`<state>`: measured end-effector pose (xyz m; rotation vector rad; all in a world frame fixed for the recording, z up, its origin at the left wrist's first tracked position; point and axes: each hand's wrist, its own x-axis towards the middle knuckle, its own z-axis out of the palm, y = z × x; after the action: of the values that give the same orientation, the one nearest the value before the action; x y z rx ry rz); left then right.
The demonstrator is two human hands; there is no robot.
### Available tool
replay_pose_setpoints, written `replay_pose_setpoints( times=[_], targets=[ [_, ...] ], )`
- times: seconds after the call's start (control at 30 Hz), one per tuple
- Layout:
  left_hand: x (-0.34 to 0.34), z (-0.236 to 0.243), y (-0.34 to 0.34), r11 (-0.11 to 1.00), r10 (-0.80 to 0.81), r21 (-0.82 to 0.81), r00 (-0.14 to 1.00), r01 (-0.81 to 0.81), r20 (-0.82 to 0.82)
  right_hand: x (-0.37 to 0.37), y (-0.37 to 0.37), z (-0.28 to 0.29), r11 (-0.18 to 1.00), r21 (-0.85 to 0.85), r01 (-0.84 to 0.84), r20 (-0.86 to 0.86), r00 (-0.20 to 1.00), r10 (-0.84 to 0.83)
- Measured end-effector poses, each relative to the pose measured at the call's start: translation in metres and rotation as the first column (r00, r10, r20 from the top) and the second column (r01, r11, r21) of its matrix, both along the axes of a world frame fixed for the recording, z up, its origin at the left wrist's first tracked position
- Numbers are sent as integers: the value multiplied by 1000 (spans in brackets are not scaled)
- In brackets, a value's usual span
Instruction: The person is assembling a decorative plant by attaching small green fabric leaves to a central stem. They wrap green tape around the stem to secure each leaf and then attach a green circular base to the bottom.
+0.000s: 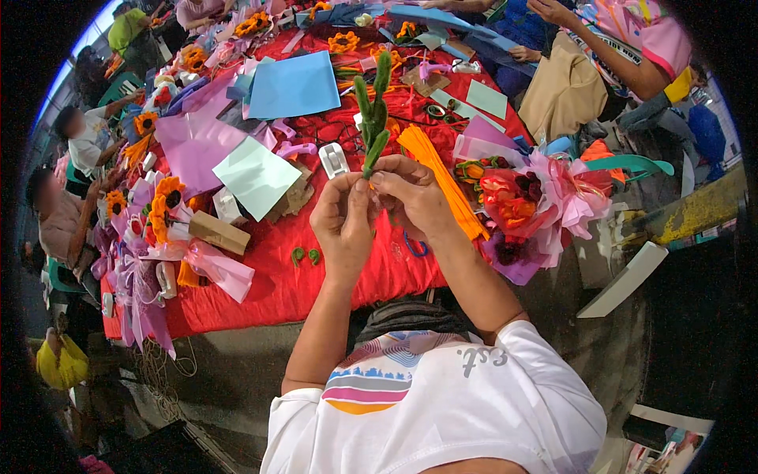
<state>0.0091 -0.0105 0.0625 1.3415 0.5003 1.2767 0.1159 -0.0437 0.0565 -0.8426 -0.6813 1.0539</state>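
Green fuzzy pipe cleaners (373, 118), bunched into an upright sprig with several tips, stand up from between my two hands above the red-covered table. My left hand (343, 217) pinches the base of the sprig between thumb and fingers. Closed at the same spot, my right hand (409, 196) has its thumb and fingertips on the lower end of the stem. The fingers hide the very bottom of it. Two small curled green pipe-cleaner pieces (305, 257) lie on the red cloth near my left forearm. A white tape dispenser (333, 160) sits just beyond my left hand.
Orange pipe cleaners (442, 182) lie right of my hands, beside wrapped red and pink bouquets (521, 197). Pale green paper (255, 171), a blue sheet (294, 84) and orange fuzzy flowers (166, 201) cover the left and far side. Other people work around the red table (260, 296).
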Motion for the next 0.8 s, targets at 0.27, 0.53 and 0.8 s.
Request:
replay_pose_setpoints(
  times=[0.27,0.53,0.8],
  targets=[
    [-11,-1,6,976,-173,-146,983,164,-53,11,-3,3,991,21,-132,109,986,129],
    [0,-11,2,979,163,147,978,-143,-128,-4,-1,0,997,23,77,156,984,-80],
    [-2,-4,-1,996,52,80,998,-49,-29,0,-3,4,996,77,-34,61,998,29]
  ],
)
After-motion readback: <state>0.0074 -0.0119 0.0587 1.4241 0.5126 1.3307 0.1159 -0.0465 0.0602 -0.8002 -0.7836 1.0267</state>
